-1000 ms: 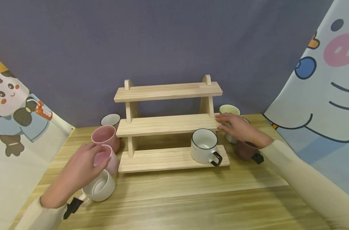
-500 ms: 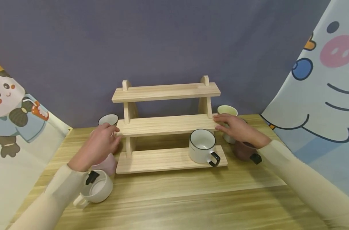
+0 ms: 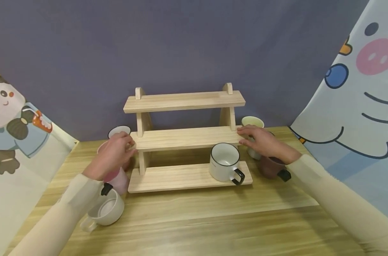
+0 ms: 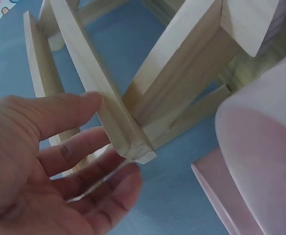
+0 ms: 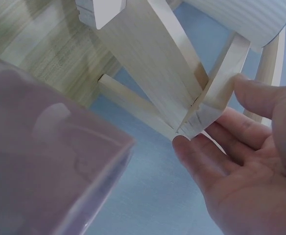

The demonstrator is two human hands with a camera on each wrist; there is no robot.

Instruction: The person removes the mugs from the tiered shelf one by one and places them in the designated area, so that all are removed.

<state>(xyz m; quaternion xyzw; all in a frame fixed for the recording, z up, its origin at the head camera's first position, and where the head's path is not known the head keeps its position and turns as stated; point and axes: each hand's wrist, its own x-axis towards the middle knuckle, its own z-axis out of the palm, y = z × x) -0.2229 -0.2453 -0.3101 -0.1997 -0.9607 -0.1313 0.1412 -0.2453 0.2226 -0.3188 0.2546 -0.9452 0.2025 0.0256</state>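
A three-tier wooden display shelf stands mid-table. My left hand grips the left end of its middle board; in the left wrist view the thumb lies on one face and the fingers curl behind. At the opposite end my right hand holds the same board, thumb on one side and fingers on the other. On the bottom board, toward the right, sits a white enamel mug with a black rim and handle. A light pink mug shows below my left hand.
On the left, a cream mug is in front, a black-rimmed white mug behind. A darker pink mug is mostly hidden. To the right are a pale green-lined cup and a brown mug. A dark cloth hangs behind.
My left hand has moved from over the light pink mug, up and right, to the left end of the middle board and taken hold of it. My right hand has stayed put.
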